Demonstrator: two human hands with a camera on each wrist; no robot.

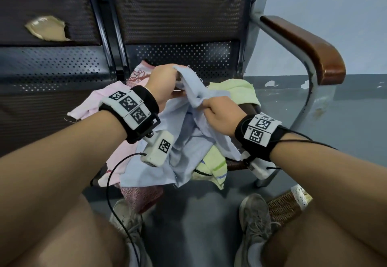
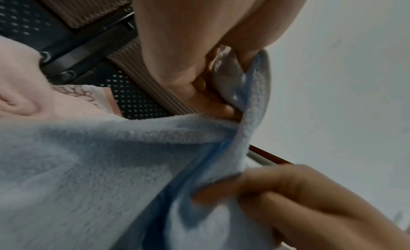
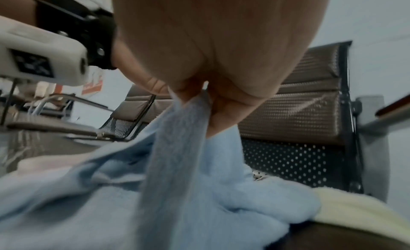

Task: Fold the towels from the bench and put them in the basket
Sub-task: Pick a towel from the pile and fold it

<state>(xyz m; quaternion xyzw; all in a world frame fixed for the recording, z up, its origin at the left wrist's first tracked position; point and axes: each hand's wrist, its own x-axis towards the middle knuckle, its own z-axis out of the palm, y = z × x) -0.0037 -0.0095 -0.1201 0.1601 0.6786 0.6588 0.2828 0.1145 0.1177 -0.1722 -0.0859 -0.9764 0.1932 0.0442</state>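
- my left hand [image 1: 162,84] pinches an upper corner of the light blue towel [image 1: 188,141], fingers [image 2: 213,103] curled round the soft, fuzzy terry with its darker blue hem.
- my right hand [image 1: 217,113] grips a bunched fold of the same towel lower down, fingers [image 3: 230,110] closed tight on a twisted strip.
- the rest of the towel hangs rumpled onto the table [image 1: 62,63], a perforated dark metal seat with ribbed brown padding.
- a pale pink towel [image 1: 92,103] lies crumpled on the left, a yellow-green towel [image 1: 236,90] beneath on the right.
- a woven brown basket [image 1: 282,206] sits on the grey floor by my right shoe.
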